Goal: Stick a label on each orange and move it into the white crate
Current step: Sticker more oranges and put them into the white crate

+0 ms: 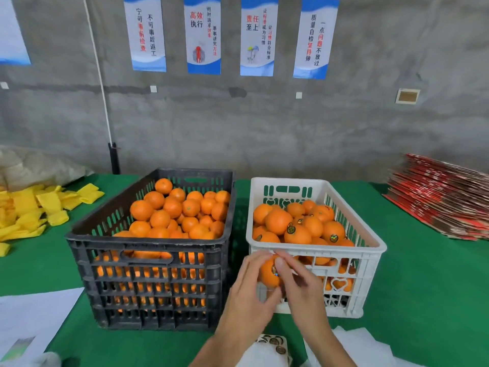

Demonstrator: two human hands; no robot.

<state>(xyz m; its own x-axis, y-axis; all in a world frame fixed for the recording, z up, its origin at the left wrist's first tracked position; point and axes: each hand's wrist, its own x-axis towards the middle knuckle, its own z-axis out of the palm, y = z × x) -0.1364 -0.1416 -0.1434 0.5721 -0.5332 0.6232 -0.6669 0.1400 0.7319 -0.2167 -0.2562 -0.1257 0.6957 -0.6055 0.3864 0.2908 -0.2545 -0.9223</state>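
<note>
**Label going on, orange held in front of the white crate**

While the label is still under the fingertip, the step wants firm, even pressure: rub from its middle outward so the edges seat on the curved peel, and keep the fruit from turning in the supporting palm. Only then lift it over the rim and set it down among the others, not drop it.

Left hand [247, 284]: fingers curled round the left side of the orange [267, 272], cradling it. Fruit sits just before the near wall of the white crate [370, 260], below its rim, not yet inside.

Right hand [296, 282]: narrow, fingers drawn together, tip pressing on the sticker [275, 273] on the fruit's face. It grips nothing of its own that I can make out.

Black crate [148, 260] beside it, still heaped with unlabelled fruit. Sheet of spare stickers [272, 341] on the green counter [423, 300], just below the wrists.
</note>
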